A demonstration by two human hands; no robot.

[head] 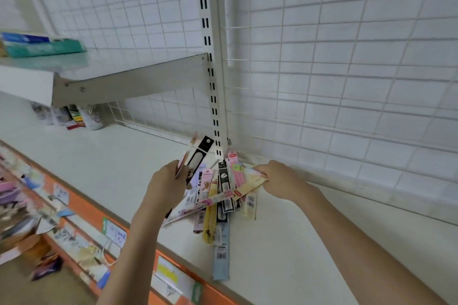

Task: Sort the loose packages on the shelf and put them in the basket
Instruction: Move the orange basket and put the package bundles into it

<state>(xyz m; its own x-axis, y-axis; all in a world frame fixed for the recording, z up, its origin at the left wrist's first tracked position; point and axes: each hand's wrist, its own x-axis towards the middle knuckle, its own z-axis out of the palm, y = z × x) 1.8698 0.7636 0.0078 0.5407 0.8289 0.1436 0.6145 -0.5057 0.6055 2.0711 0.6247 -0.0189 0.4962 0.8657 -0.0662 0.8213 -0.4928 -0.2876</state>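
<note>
Head view, shelf: a white shelf (104, 163) runs from lower right to upper left, with an orange price strip (138, 238) along its front edge carrying paper labels
Head view, back wall: white wire grid (334, 69) behind the shelf, split by a slotted upright post (210, 57)
Head view, loose packages: a fanned heap of long narrow packages (223, 195) lies on the shelf at the foot of the post; pink, yellow, black and cream ones overlap, several showing barcodes
Head view, stray package: one pale blue package (221, 255) lies nearest the front edge, its upper end tucked under the heap
Head view, left hand: the left hand (168, 183) is closed around a small bundle of packages (198, 156) lifted above the heap, tilted up toward the post; a black-and-white one faces the camera
Head view, right hand: the right hand (277, 178) pinches the end of a cream and pink package (250, 181) at the right side of the heap, fingers curled onto it
Head view, upper shelf: a higher shelf (74, 67) at left on a bracket, with blue and green boxes (42, 44) on top
Head view, under the upper shelf: a few jars and cartons (76, 116) stand at the back, blurred
Head view, basket: not in view
Head view, lower left: blurred goods (22, 205) below the shelf front, too smeared to name
</note>
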